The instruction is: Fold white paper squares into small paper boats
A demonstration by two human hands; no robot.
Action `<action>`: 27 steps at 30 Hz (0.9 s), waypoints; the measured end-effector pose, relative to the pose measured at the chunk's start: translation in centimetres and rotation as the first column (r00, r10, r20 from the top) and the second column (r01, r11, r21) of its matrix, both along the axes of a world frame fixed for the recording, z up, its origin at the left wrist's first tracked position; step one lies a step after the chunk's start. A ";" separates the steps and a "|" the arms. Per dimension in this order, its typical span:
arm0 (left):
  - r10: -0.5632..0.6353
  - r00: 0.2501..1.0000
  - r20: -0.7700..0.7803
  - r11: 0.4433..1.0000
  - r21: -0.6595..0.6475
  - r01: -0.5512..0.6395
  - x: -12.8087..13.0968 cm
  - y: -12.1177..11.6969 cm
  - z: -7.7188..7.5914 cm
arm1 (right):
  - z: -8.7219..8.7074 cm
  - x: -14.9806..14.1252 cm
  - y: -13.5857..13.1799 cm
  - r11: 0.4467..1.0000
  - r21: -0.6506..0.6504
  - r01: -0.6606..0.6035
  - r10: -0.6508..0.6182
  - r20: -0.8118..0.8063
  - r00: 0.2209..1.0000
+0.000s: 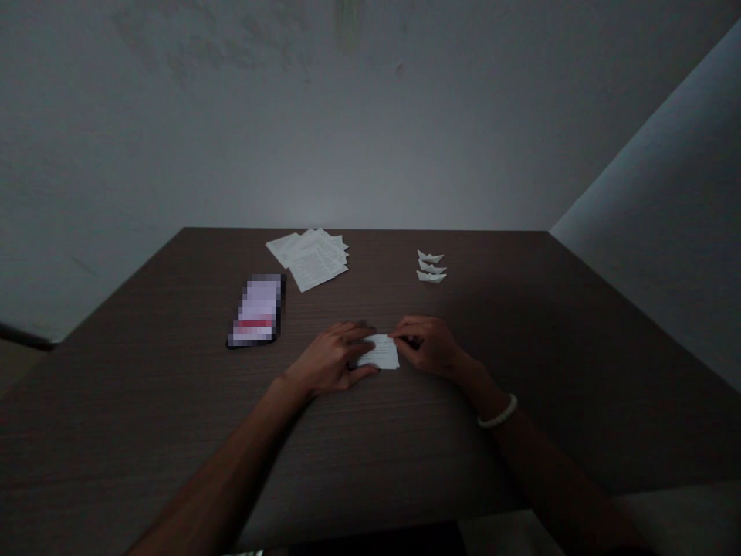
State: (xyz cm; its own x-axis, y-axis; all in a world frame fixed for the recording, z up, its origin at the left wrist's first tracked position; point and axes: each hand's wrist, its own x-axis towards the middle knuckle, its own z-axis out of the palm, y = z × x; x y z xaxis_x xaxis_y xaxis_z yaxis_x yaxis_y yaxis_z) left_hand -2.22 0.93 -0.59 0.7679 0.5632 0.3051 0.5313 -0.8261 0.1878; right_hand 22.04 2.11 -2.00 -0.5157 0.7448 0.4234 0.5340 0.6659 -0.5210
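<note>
A small folded sheet of paper (384, 353) with lines of writing lies on the dark table in front of me. Across its left part rests my left hand (339, 357), fingers spread and pressing the paper down. My right hand (427, 345), with a beaded bracelet on the wrist, has thumb and index finger pinched at the paper's upper right corner. Fingers of the left hand cover the left side of the sheet. Beyond the right hand, several folded layers cannot be told apart.
Three small white paper boats (431, 268) stand in a row at the back right. A fanned pile of printed sheets (316, 259) lies at the back left. Nearer on the left is a phone (258, 309) with its screen blurred. The wall (364, 154) meets the table's far edge.
</note>
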 end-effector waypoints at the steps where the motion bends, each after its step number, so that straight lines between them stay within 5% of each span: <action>1: -0.001 1.000 -0.001 1.000 -0.004 0.001 0.0 0.0 0.0 | 0.0 -0.1 0.0 1.000 -0.007 0.013 -0.013 -0.002 1.000; 12: 0.020 1.000 -0.002 1.000 0.003 -0.020 0.2 -0.1 -0.1 | 0.0 0.0 0.2 0.993 -0.107 0.044 -0.051 -0.058 0.997; 19: 0.059 0.998 -0.002 0.998 -0.010 -0.059 0.3 -0.3 0.0 | 0.2 0.1 0.3 0.950 -0.311 -0.024 -0.020 -0.136 0.991; 27: 0.139 0.990 0.013 0.990 -0.007 -0.138 0.2 -0.1 -0.3 | 0.8 0.0 0.0 0.962 -0.270 0.033 -0.064 -0.106 0.992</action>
